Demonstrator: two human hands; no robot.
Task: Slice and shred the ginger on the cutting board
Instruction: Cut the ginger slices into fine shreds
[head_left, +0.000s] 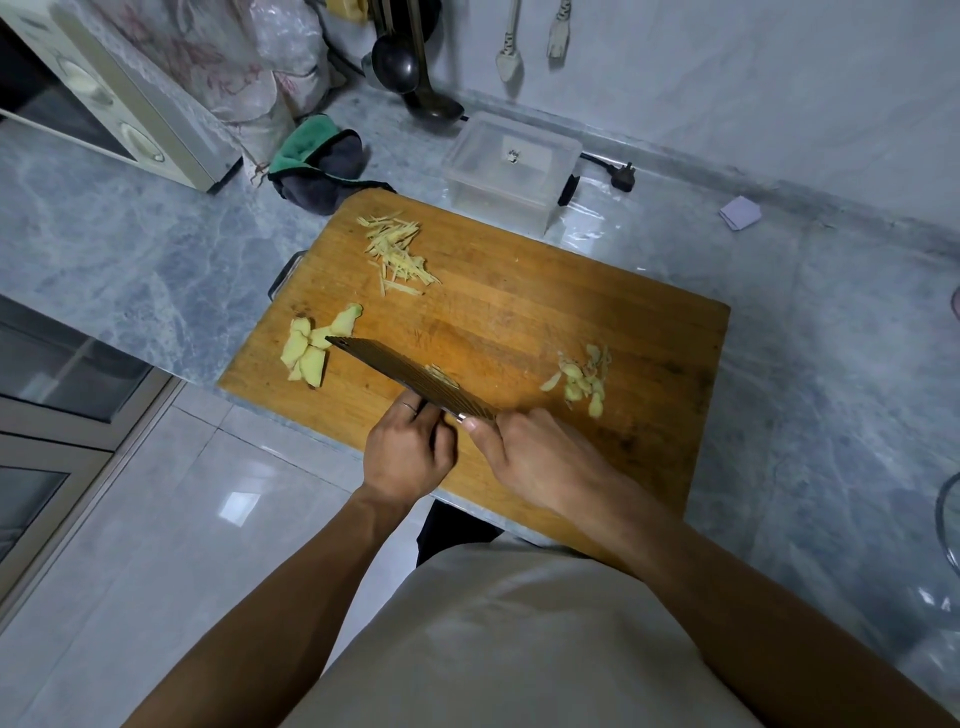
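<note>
Wooden cutting board (519, 291) carries ginger slices (311, 345) at its left edge and ginger shreds (397, 254) toward its far edge. Right hand (535, 457) grips the knife (410, 376) over the board's near edge. Left hand (410, 452) curls against the blade; what it holds cannot be told.

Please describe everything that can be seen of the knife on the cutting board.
The knife is a broad, cleaver-like blade, dark with fine ridged lines. It is seen nearly edge-on above the wooden cutting board, its tip beside the ginger slices. A few pale ginger bits stick to the blade. The right hand grips its hidden handle, and the left hand sits against the blade's near side.
</note>
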